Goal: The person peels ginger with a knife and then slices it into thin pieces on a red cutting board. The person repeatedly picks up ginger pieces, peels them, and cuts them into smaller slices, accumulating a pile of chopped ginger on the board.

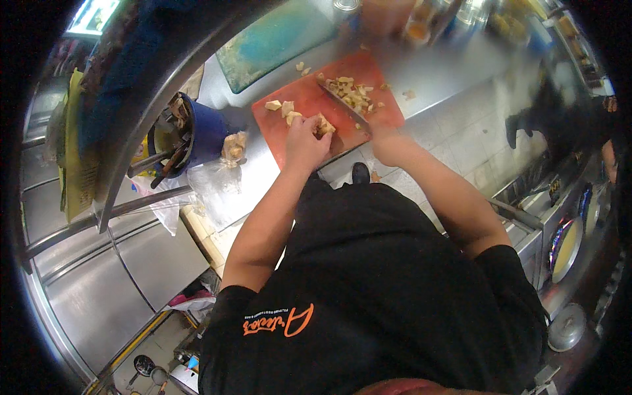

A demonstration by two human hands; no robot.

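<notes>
My left hand [307, 143] presses its fingertips on a pale yellow root piece [325, 126], ginger by its look, on an orange cutting board [276, 140]. In my right hand [395, 146] is a kitchen knife [348, 107], its blade slanting across the board to the right of the root. Beyond the blade lies a pile of cut pieces [351, 94]. Larger chunks [281, 106] sit on the board's left side, near my left wrist. The knife's handle is mostly hidden by my right hand.
A green cutting board [276, 42] lies behind on the steel counter [254, 170]. To the left stand a blue bucket [210, 129] with utensils and a clear plastic bag [234, 148] of brownish pieces. A dark-clothed person [558, 106] is at the right, beyond the tiled floor [456, 136].
</notes>
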